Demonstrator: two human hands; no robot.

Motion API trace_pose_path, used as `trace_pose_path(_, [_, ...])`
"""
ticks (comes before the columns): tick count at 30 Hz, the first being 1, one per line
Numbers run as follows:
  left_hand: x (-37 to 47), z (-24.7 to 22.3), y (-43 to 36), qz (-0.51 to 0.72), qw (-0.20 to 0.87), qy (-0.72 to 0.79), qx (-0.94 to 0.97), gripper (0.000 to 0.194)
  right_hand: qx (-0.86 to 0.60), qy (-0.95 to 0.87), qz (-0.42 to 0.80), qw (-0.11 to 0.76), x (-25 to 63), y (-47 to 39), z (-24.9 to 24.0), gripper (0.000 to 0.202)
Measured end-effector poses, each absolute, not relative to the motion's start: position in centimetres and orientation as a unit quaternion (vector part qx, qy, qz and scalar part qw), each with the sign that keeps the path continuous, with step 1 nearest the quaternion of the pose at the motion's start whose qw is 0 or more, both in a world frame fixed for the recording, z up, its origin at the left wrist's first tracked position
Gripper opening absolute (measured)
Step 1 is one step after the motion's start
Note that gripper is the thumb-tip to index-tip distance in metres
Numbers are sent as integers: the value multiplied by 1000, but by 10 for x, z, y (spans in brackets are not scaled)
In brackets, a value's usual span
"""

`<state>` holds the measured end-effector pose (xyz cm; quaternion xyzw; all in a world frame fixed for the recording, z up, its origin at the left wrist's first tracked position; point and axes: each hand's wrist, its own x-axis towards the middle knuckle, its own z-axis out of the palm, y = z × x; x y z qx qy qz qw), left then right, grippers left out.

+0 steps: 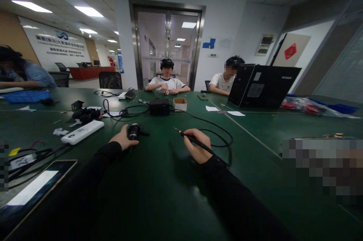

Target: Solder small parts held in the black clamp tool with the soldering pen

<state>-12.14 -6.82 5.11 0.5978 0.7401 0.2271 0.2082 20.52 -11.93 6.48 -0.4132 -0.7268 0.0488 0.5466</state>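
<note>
My right hand (198,145) is closed around a thin black soldering iron (195,141), its pointed tip aimed up and left over the green table (159,195). A cable from the iron loops on the table to the right. To the left, my left hand (123,139) rests beside a small black device with a round, lens-like part (134,131); thumb and fingers lie around its left side, spread apart. Whether they grip it is hard to tell. Beyond both hands stand a black box (159,107) with cables and a small open carton (180,104).
A white power strip (82,132), black parts (86,115) and a phone (36,192) lie at left. A black computer case (262,86) stands back right. White papers (236,113) lie before it. Several people sit around the table.
</note>
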Motion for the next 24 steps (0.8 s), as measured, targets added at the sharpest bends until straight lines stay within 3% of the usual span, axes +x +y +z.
trace_pose_path(5, [-67,61,-90,207,298,696,619,115,-416,-727,44,544,205,-119,64,11])
trace_pose_path(14, [-6,64,-123,207,365,625,658,119,-414,-726,43,547,204,-118,64,11])
trace_pose_path(24, [21,58,-128,250,368,609,657,119,-417,-725,44,546,203,-116,62,12])
